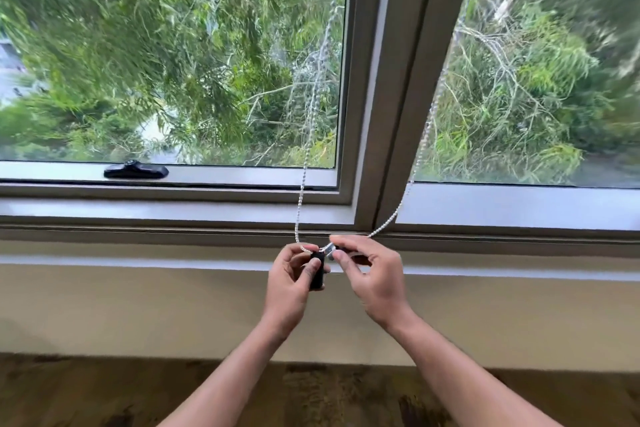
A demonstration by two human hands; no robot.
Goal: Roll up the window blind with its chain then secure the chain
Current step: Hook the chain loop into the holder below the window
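Observation:
A white beaded chain [302,184] hangs down in front of the window in two strands that meet at my hands, below the sill. My left hand [294,279] grips a small black chain holder [317,272] between thumb and fingers. My right hand [372,276] pinches the chain's lowest part right at the top of that holder; its other strand [388,222] runs up to the right across the frame post. The blind itself is out of view above; both panes are uncovered.
A black window latch [136,170] sits on the lower frame of the left pane. A grey vertical frame post [388,87] divides the two panes. Under the sill [138,258] is a beige wall, then a dark wood floor [86,392].

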